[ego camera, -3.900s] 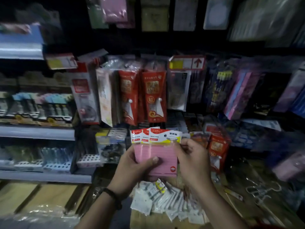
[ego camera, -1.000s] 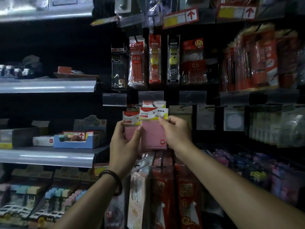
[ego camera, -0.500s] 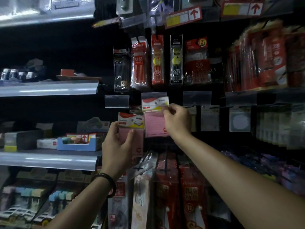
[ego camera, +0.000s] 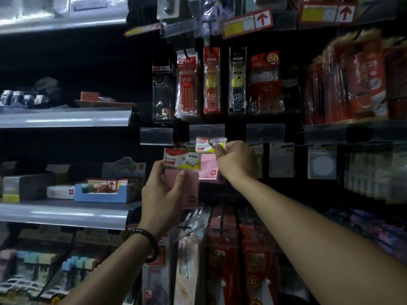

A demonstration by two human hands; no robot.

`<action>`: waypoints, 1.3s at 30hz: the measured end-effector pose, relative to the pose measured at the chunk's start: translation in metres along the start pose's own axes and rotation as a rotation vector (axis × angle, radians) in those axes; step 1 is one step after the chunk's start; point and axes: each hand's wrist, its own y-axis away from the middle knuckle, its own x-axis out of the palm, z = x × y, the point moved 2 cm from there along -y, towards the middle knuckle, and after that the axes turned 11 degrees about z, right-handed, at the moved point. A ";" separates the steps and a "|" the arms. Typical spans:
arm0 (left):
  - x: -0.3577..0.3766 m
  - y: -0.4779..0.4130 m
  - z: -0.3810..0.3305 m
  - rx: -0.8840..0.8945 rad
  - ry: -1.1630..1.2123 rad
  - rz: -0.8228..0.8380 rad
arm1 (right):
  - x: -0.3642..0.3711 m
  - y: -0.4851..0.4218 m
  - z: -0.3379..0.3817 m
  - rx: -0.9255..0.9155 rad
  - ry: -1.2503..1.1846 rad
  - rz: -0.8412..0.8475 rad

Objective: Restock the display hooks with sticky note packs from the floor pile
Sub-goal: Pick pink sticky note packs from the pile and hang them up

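My right hand [ego camera: 236, 162] pinches a pink rectangular sticky note pack [ego camera: 208, 168], just above my left hand [ego camera: 161, 194] gripping a second pink pack [ego camera: 191, 190]

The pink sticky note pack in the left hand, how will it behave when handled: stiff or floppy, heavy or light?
Probably light: the left hand holds the pink sticky note pack upright by its lower part alone. Likely fairly stiff: it stands flat, no sagging. Its glossy wrap may be slippery.
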 end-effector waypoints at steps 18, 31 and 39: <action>0.038 0.003 -0.016 0.030 0.078 0.054 | -0.010 0.048 -0.013 -0.136 -0.361 0.194; 0.034 -0.019 -0.015 0.075 0.022 0.100 | -0.010 0.024 0.000 -0.134 -0.443 -0.016; 0.034 -0.033 -0.009 0.064 -0.034 0.197 | -0.001 0.010 0.002 -0.121 -0.421 -0.070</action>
